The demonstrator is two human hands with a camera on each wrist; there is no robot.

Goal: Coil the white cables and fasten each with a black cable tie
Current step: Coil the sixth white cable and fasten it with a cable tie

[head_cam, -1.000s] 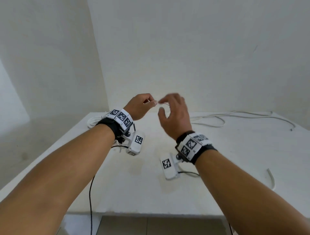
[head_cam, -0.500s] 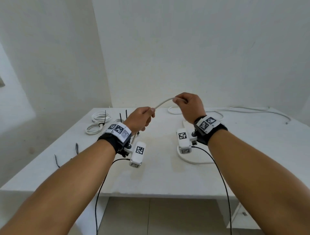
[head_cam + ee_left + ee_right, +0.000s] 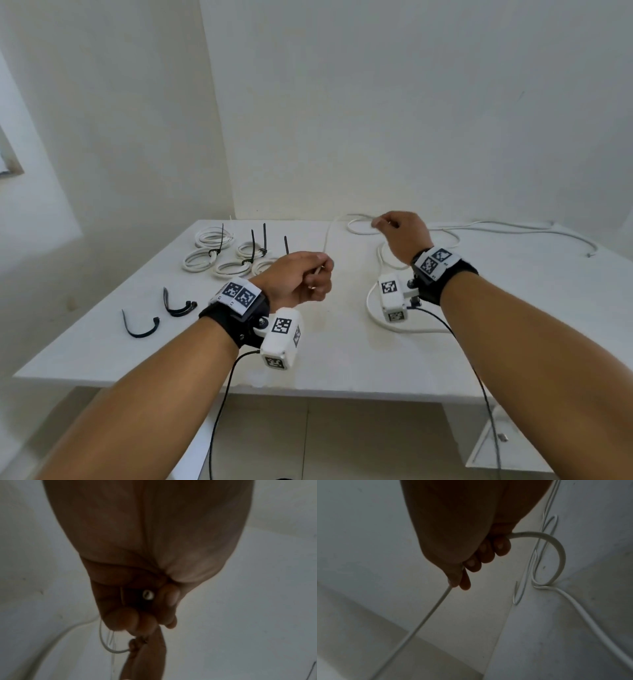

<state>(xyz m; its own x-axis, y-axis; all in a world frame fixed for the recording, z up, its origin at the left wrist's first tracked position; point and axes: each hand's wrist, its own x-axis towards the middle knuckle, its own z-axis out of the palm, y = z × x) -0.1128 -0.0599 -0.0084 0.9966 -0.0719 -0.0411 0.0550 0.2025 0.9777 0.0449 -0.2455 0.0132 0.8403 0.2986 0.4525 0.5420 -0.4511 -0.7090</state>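
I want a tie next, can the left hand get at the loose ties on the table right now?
Probably not yet: the left hand is gripping the cable end. The loose ties lie uncovered on the table to its left, so the way looks free once it lets go.

Bare forearms wear black wrist straps [image 3: 236, 318] carrying white marker-printed camera blocks [image 3: 279, 342] with black cables [image 3: 219, 411].

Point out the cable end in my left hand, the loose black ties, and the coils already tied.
cable end [image 3: 318, 269], head view, tip poking from the left hand [image 3: 298, 277].
loose black ties [image 3: 138, 323], head view, curve of the nearest tie.
tied coils [image 3: 200, 260], head view, front loop.
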